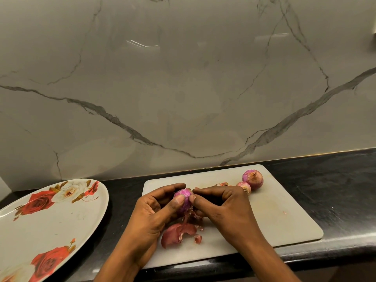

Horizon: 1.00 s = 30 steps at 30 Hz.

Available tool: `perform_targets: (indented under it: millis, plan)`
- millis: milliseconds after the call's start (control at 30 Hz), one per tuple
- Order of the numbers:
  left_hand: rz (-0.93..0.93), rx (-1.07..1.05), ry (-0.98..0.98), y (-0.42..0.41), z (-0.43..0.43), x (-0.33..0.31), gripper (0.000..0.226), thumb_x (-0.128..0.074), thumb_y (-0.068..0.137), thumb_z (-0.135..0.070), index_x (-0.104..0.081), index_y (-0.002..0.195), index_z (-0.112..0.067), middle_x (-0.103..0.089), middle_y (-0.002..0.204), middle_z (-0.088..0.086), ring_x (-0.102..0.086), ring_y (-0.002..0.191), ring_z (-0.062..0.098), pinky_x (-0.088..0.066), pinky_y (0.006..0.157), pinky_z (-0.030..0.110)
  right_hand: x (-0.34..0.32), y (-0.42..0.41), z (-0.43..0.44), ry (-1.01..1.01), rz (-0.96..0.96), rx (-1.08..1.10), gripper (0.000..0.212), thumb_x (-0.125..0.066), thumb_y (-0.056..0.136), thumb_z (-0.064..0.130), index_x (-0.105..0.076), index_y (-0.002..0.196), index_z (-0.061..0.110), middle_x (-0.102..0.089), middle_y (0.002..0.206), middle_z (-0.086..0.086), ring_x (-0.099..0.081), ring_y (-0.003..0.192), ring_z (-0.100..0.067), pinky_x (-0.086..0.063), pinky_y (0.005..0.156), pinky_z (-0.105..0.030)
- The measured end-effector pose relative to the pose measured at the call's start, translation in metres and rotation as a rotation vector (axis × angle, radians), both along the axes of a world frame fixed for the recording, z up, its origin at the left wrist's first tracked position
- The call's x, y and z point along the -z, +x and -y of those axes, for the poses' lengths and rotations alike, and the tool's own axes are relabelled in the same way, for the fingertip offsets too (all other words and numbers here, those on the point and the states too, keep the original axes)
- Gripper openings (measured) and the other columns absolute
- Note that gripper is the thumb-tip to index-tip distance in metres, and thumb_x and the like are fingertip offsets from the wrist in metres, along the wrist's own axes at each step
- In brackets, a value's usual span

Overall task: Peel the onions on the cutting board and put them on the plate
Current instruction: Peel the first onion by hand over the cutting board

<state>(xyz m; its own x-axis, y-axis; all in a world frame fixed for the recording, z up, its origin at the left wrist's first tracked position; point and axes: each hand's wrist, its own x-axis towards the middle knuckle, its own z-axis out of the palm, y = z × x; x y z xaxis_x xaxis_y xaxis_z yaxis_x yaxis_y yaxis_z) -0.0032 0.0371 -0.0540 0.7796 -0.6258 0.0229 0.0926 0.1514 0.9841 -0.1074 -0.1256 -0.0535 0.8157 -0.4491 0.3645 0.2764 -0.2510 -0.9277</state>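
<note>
Left hand (154, 208) and right hand (221, 202) grip half-peeled purple onion (183, 200); two unpeeled red onions (253, 178) remain; rose-patterned oval plate (61, 226) holds none.

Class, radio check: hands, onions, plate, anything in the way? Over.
Left hand grips onion, right hand pinches its skin. Big onion, small onion waiting on cutting board. Plate: no onions seen. Peelings beneath, nothing blocking.
</note>
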Motion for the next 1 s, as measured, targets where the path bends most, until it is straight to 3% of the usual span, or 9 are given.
perform_targets:
  millis: [200, 333, 467, 600, 800, 1000]
  plan:
    - [-0.003, -0.009, -0.009, 0.0003, -0.0009, 0.0006, 0.039, -0.071, 0.088, -0.014, -0.074, 0.127, -0.013, -0.077, 0.124, 0.009, -0.074, 0.115, 0.029, -0.064, 0.091, 0.039, 0.0022, 0.0002, 0.0007, -0.050, -0.005, 0.040, 0.034, -0.076, 0.091, 0.016, -0.078, 0.090, 0.050, -0.080, 0.091, 0.019, -0.078, 0.089, -0.007, -0.066, 0.080, -0.033]
    - [-0.013, -0.016, -0.009, -0.0008, 0.0000, -0.0003, 0.041, -0.072, 0.086, -0.014, -0.073, 0.127, -0.014, -0.077, 0.124, 0.009, -0.074, 0.115, 0.030, -0.064, 0.093, 0.042, 0.0024, 0.0014, -0.0003, -0.019, -0.006, 0.043, 0.022, -0.077, 0.092, 0.022, -0.081, 0.096, 0.043, -0.081, 0.091, 0.013, -0.079, 0.089, -0.011, -0.066, 0.080, -0.038]
    - [-0.033, -0.028, -0.017, -0.0002, -0.0002, -0.0011, 0.041, -0.072, 0.085, -0.013, -0.073, 0.127, -0.013, -0.076, 0.125, 0.011, -0.073, 0.117, 0.031, -0.057, 0.099, 0.050, -0.0030, -0.0036, -0.0032, -0.044, 0.017, -0.003, 0.022, -0.083, 0.086, 0.027, -0.078, 0.101, 0.043, -0.079, 0.093, 0.024, -0.076, 0.092, 0.001, -0.061, 0.079, -0.017]
    - [-0.031, -0.017, -0.020, 0.0002, -0.0010, -0.0008, 0.042, -0.072, 0.086, -0.011, -0.072, 0.127, -0.012, -0.076, 0.125, 0.011, -0.073, 0.118, 0.030, -0.063, 0.095, 0.043, -0.0044, -0.0047, -0.0036, -0.119, 0.004, 0.029, 0.031, -0.083, 0.086, 0.021, -0.074, 0.099, 0.049, -0.075, 0.090, 0.034, -0.074, 0.091, 0.008, -0.056, 0.077, -0.009]
    - [-0.041, -0.018, -0.052, -0.0012, 0.0003, -0.0026, 0.043, -0.072, 0.084, -0.011, -0.072, 0.126, -0.011, -0.078, 0.122, 0.009, -0.075, 0.114, 0.028, -0.065, 0.088, 0.037, -0.0003, -0.0032, -0.0036, -0.198, -0.018, 0.136, 0.032, -0.078, 0.087, 0.011, -0.080, 0.098, 0.040, -0.076, 0.088, 0.030, -0.074, 0.086, 0.008, -0.056, 0.076, -0.009]
    - [-0.017, -0.045, -0.069, -0.0023, 0.0003, -0.0027, 0.049, -0.082, 0.072, -0.020, -0.076, 0.120, -0.016, -0.077, 0.122, 0.009, -0.074, 0.115, 0.028, -0.065, 0.086, 0.035, -0.0026, -0.0055, -0.0049, -0.173, -0.028, 0.108, 0.019, -0.082, 0.089, 0.021, -0.081, 0.095, 0.039, -0.078, 0.087, 0.025, -0.075, 0.085, 0.004, -0.060, 0.075, -0.015]
